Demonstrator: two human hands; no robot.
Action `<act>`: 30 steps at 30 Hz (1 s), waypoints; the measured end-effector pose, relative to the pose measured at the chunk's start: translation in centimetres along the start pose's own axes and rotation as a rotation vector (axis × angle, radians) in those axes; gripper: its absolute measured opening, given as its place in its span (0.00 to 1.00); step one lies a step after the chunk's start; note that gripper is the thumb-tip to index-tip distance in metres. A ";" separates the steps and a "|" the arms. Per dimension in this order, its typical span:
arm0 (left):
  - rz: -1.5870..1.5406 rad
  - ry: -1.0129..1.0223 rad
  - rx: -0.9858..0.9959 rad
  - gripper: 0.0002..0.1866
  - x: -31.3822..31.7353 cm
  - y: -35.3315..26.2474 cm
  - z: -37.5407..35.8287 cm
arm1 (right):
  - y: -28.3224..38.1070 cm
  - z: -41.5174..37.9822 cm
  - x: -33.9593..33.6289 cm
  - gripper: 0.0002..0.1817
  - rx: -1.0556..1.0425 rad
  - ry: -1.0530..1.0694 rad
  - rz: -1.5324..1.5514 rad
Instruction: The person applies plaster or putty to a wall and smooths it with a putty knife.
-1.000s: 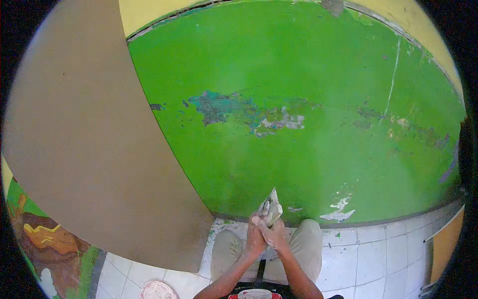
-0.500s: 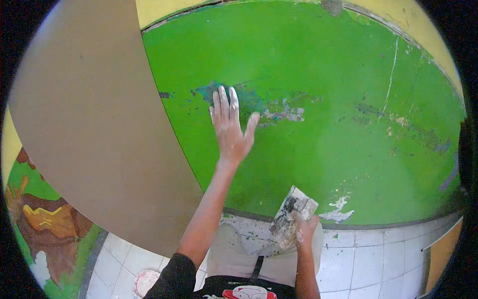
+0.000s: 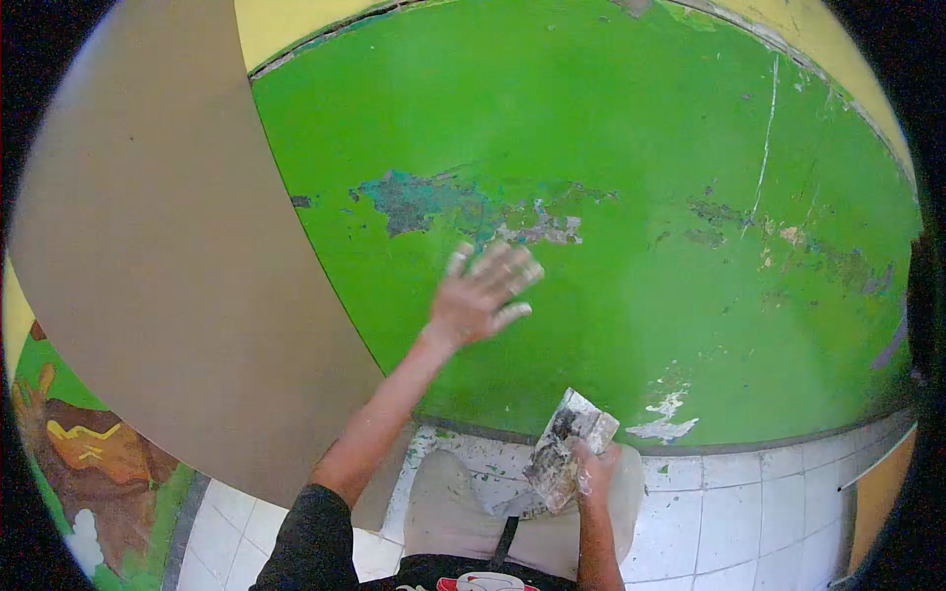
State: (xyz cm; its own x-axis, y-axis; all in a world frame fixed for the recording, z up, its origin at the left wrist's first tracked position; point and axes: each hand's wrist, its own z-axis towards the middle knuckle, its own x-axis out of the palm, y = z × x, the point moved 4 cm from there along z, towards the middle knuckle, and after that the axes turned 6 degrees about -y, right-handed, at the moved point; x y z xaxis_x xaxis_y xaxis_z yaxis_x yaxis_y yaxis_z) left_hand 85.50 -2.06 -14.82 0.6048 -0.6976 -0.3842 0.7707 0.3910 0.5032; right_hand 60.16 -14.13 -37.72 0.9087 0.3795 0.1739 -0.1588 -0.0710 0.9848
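My left hand is open, its fingers spread and dusted with white, slightly blurred. It is over the green painted wall, just below a patch of peeled paint showing grey and turquoise beneath. Low in front of my body, my right hand grips a flat rectangular tool caked with white and dark grey, like a plaster-smeared scraper. Its upper end tilts up toward the wall.
A large brown panel covers the left side. White floor tiles run along the wall's foot. A painted mural shows at lower left, and a wooden board edge at lower right. White smears mark the low wall.
My left hand has moved down and to the right off the peeled patch, its fingers now tilted rightward. The right hand keeps its grip on the tool. The view has shifted slightly.
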 end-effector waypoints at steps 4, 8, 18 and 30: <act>0.117 -0.255 -0.395 0.39 -4.5 6.8 5.1 | 2.8 -0.3 0.3 0.14 0.086 0.080 0.011; 0.204 -0.407 -0.331 0.37 -8.8 10.8 11.4 | 10.5 -1.1 1.1 0.14 -0.136 0.142 -0.085; 0.213 -0.409 -0.363 0.36 -7.5 12.3 12.2 | 29.8 4.8 7.0 0.17 -0.780 0.156 -0.324; 0.101 -0.096 -0.132 0.34 -2.0 7.5 -4.8 | 39.1 4.5 16.0 0.25 -1.250 0.209 -0.526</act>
State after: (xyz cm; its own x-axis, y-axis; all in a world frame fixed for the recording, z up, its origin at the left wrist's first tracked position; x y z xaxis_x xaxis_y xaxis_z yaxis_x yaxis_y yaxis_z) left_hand 91.01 5.17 -14.01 0.6630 -0.7027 -0.2583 0.7308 0.5324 0.4273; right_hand 70.21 -15.04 3.53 0.9125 0.2415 -0.3301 -0.1568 0.9520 0.2629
